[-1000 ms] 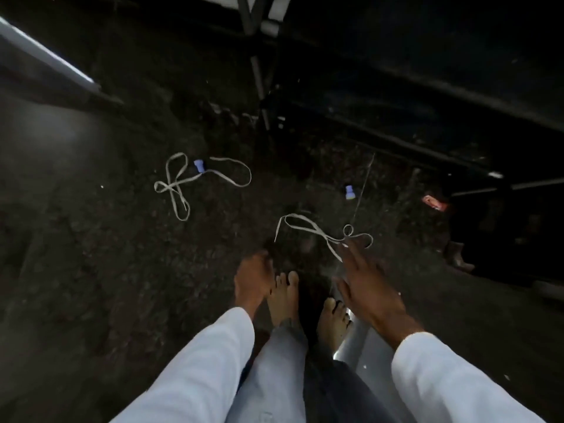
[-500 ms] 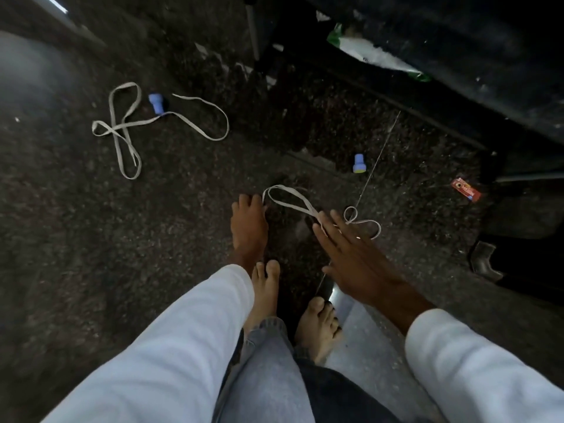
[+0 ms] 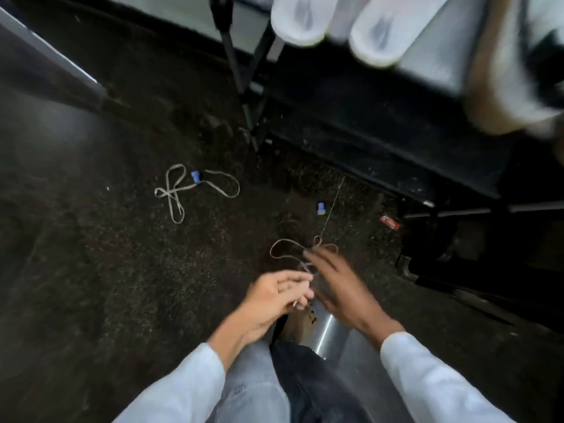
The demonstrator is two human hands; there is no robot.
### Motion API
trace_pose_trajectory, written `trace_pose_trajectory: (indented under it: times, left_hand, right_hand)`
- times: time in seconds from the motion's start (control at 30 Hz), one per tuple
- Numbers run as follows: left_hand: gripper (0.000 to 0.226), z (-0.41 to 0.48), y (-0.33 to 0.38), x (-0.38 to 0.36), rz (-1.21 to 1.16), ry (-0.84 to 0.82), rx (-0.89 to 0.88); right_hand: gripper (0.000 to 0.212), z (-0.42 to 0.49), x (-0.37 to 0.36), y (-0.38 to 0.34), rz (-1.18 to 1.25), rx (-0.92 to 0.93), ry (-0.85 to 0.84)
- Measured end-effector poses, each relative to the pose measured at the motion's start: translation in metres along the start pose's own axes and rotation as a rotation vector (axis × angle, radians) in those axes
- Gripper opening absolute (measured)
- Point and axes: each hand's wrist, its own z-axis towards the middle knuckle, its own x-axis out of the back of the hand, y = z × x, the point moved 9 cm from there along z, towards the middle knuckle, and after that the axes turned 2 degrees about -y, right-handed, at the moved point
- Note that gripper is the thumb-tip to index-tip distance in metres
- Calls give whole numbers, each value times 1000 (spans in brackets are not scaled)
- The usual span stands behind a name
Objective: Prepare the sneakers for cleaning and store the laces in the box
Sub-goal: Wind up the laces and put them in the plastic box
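Observation:
Two beige laces lie on the dark speckled floor. The far lace [image 3: 195,190] is tangled at the left, untouched. The near lace [image 3: 285,247] loops just ahead of my hands. My left hand [image 3: 274,297] is curled around a strand of this near lace, a pale tip showing between its fingers. My right hand [image 3: 338,285] hovers with fingers spread over the same lace, its fingertips at the small knot; whether it grips is unclear. Two white sneaker toes [image 3: 300,19] [image 3: 381,35] poke out, blurred, from a raised surface at the top edge.
Two small blue caps [image 3: 197,176] [image 3: 321,208], a thin stick [image 3: 334,206] and a red packet [image 3: 390,222] lie on the floor. Black stand legs [image 3: 241,87] and a dark low ledge [image 3: 381,141] cross the back. A metal cylinder [image 3: 328,331] sits by my knees.
My left hand came off the floor and closed on the near lace beside my right hand. The view tilted up, bringing the white sneaker toes in and hiding my feet.

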Motion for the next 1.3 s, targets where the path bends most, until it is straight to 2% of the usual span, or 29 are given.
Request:
trace_pose_trajectory:
  times: [0.07,0.13,0.2,0.23,0.27,0.37,0.43,0.53,0.6,0.67,0.73,0.8,0.87,0.93,1.03,1.13,1.2,1.3]
  left_hand:
    - [21,-55,32,-32,17,-71,-23]
    - [22,-104,60,-57,10,-121,-36]
    - [26,-150,89,-77,79,-143,-50]
    - [28,-172,101,-86,144,-159,-52]
    - [30,-195,114,-98,234,-191,-53]
    - [30,-244,138,-128,469,-344,-47]
    - [27,-287,158,-155,556,-449,-53]
    - [25,-346,189,-193,560,-567,-163]
    - [25,-374,218,-206,442,-536,-303]
    - [28,-388,244,-207,327,-428,-443]
    - [30,-392,264,-200,275,-311,-529]
    - [32,-390,277,-192,307,-213,-563]
    - [31,-389,287,-186,473,-155,-613]
    - [28,-391,288,-188,670,-196,-634]
    - [29,-400,271,-203,800,-418,-527]
    - [37,-414,258,-219,694,-595,-362]
    - [39,-420,264,-228,527,-621,-330]
    - [52,-418,273,-234,325,-582,-332]
  right_hand:
    - [63,-33,30,-34,73,43,-23]
    - [48,-64,53,-62,184,13,-24]
    - [27,-99,87,-95,128,34,66]
    - [25,-118,107,-110,61,32,120]
    - [27,-136,137,-129,-3,27,205]
    - [22,-167,209,-172,100,26,407]
    - [30,-190,259,-211,135,42,520]
    - [34,-211,291,-252,88,52,505]
    - [28,-217,293,-268,149,-19,441]
    - [21,-225,282,-287,205,-53,394]
    - [16,-237,268,-315,136,-39,401]
    - [14,-250,262,-343,118,-35,363]
    - [20,-263,279,-364,146,-27,405]
    - [22,-280,321,-374,186,-54,577]
    - [20,-291,378,-378,191,-26,778]
    - [19,-272,383,-339,237,-202,738]
    - [17,-261,360,-310,324,-332,636]
    - [20,-260,309,-309,303,-398,455]
